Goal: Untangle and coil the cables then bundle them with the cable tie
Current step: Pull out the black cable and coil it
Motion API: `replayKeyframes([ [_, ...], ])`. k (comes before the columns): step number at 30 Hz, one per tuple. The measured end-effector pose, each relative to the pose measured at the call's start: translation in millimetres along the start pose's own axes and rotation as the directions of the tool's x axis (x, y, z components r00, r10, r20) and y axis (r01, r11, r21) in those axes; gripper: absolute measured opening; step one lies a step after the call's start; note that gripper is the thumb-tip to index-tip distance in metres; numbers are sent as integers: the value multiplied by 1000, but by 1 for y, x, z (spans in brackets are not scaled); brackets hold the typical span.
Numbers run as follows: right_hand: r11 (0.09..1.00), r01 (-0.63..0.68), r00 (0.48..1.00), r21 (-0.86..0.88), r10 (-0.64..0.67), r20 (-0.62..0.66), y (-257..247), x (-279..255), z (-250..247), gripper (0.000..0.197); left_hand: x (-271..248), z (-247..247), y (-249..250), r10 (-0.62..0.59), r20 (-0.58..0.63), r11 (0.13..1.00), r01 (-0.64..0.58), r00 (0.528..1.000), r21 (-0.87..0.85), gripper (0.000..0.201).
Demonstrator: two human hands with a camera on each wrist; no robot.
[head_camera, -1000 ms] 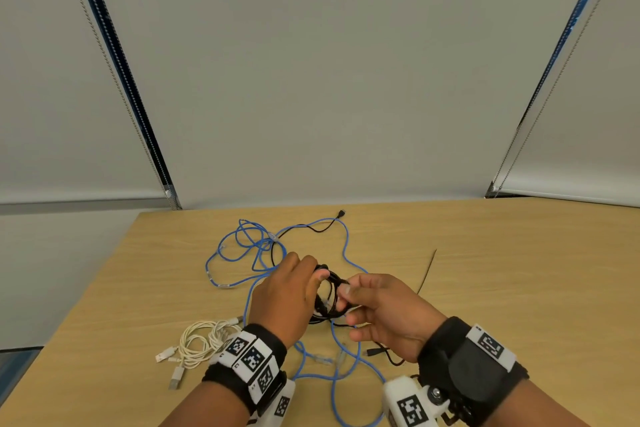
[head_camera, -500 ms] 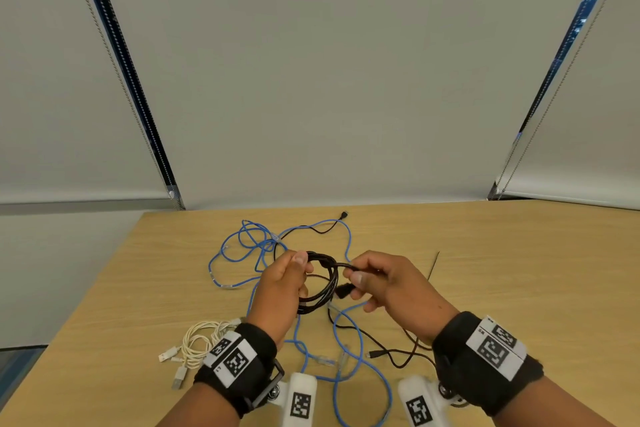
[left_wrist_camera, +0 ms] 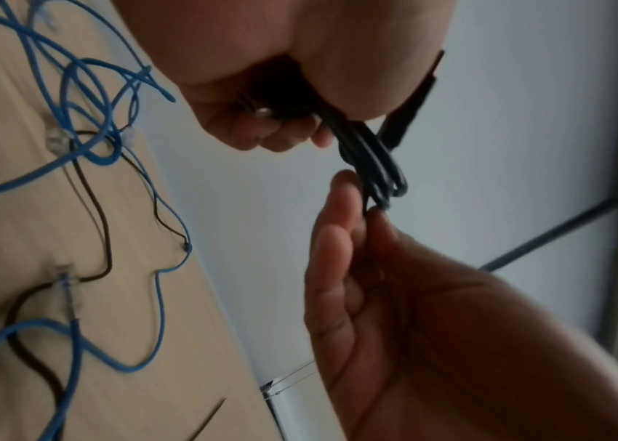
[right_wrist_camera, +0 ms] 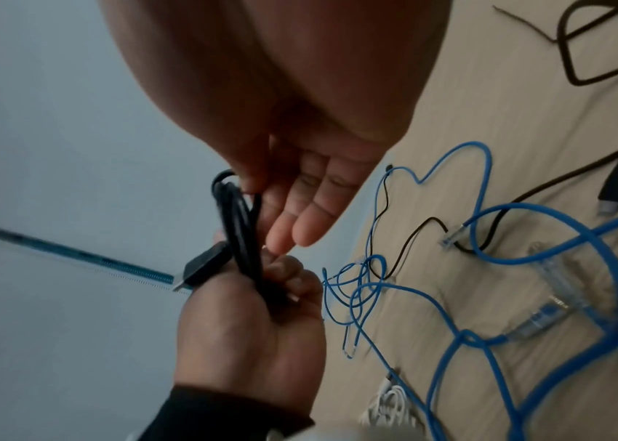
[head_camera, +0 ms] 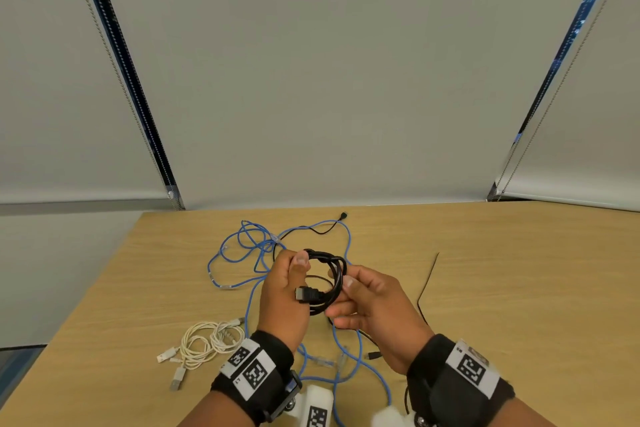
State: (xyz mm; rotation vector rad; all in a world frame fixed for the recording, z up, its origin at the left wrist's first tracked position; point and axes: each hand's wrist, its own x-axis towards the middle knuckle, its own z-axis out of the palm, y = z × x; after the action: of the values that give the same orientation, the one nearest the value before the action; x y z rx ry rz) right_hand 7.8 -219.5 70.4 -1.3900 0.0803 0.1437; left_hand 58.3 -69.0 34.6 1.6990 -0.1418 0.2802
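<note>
Now black cable coil (head_camera: 329, 274) held between both hands.

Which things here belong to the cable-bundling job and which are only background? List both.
Job: black cable coil held by left hand and right hand; blue cable; white cable; thin black cable; cable tie.

Background: table; window blinds.
</note>
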Motion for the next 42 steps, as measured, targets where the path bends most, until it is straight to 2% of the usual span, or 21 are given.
replayKeyframes([
  [2,1000,-9,1000,-29,9,4,0,-3,4,29,0,-1,-1,108,-36,990,-104,994,97,33],
  [5,988,14,999,-155,-19,-28,4,-6,6,17,-1,-1,-3,196,-16,968,-191,980,162,31],
  [7,959,34,997,-283,-54,-61,6,-3,2,12,-2,-1,-1,127,52,987,-131,991,90,30],
  [9,939,24,996,-344,-51,-68,3,2,-5,13,0,-4,3,11,187,999,-3,982,-47,30],
  [11,888,22,997,-459,-51,-52,-3,7,-17,15,6,-12,9,-58,355,990,99,933,-96,30],
  [13,820,36,998,-572,-55,-16,-9,12,-27,17,12,-20,16,-108,501,978,181,858,-100,31],
  [14,818,42,999,-574,-39,18,-12,13,-32,17,14,-23,19,-130,535,969,222,835,-111,32],
  [16,888,32,990,-458,34,135,-19,17,-38,16,17,-29,23,-145,553,940,289,820,-183,30],
  [18,949,-3,957,-315,94,275,-26,20,-44,17,15,-35,22,-138,570,884,360,810,-298,27],
  [20,975,-42,921,-218,122,371,-29,23,-46,17,14,-40,20,-127,615,808,441,778,-391,26],
  [22,980,-75,912,-183,142,385,-28,26,-44,17,12,-42,18,-123,652,767,488,749,-416,32],
  [23,975,-79,925,-207,149,349,-26,29,-42,15,10,-43,17,-143,655,770,499,742,-397,37],
  [26,923,-46,974,-381,127,188,-15,36,-34,19,6,-49,7,-248,628,824,501,738,-263,37],
  [28,859,-17,989,-512,91,119,-6,42,-22,20,4,-58,-3,-333,567,851,499,753,-163,34],
  [30,814,29,991,-579,52,124,3,46,-8,21,3,-69,-12,-410,470,839,525,781,-140,21],
  [33,865,30,971,-500,94,220,12,52,13,25,0,-89,-20,-449,349,833,527,822,-167,8],
  [35,906,-52,949,-419,175,261,17,55,23,23,-3,-102,-25,-441,301,858,496,845,-135,11],
  [37,897,-116,921,-426,258,293,24,58,33,16,-5,-114,-32,-457,249,866,490,854,-94,12],
  [39,861,-146,912,-487,307,271,32,62,39,17,-5,-129,-43,-482,150,866,496,863,-69,21],
  [42,768,-162,928,-620,332,169,43,65,39,17,-5,-159,-62,-509,-16,860,509,860,4,27],
])
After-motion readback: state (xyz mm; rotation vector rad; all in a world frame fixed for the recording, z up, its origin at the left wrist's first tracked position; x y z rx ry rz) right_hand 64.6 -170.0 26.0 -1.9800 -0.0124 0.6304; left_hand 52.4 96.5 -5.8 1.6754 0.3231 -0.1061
